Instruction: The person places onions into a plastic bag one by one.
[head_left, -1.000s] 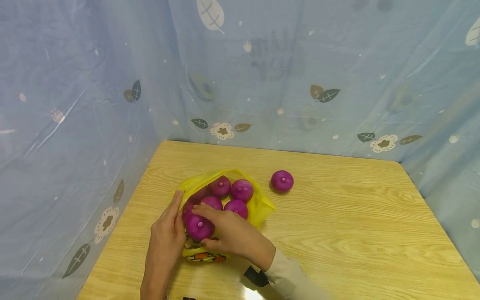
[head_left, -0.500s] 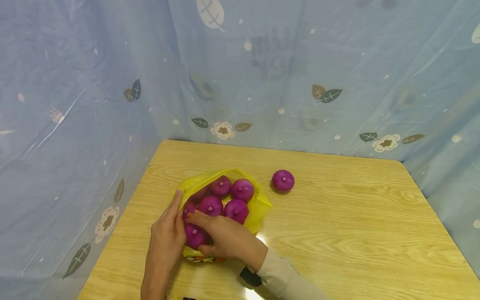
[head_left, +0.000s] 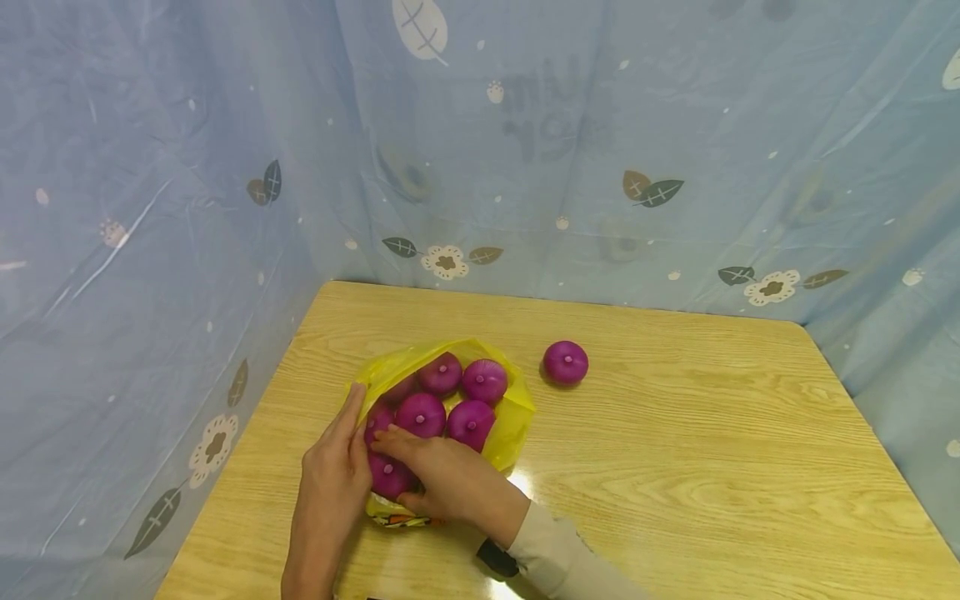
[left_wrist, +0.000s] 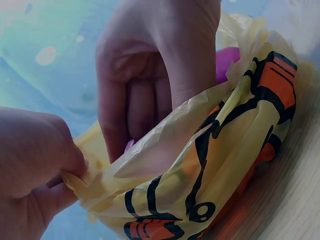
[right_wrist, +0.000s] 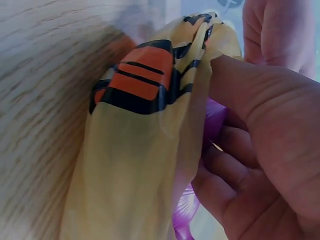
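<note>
1. The right hand (head_left: 442, 482) reaches into the open mouth of the yellow plastic bag (head_left: 517, 417), its fingers curled round a purple onion (head_left: 388, 477) at the near end of the bag.
2. The left hand (head_left: 330, 475) pinches the bag's left edge between thumb and fingers, as the left wrist view shows, and holds the opening apart.
3. The bag lies on the wooden table (head_left: 675, 467), near its left side, with an orange and black print on its near end.
4. More purple onions (head_left: 450, 396) sit clustered inside the bag, beyond the hands.
5. A lone purple onion (head_left: 566, 362) rests on the table just right of the bag, apart from it.
6. A blue curtain (head_left: 562, 150) with leaf and flower print hangs behind and to the left of the table.
</note>
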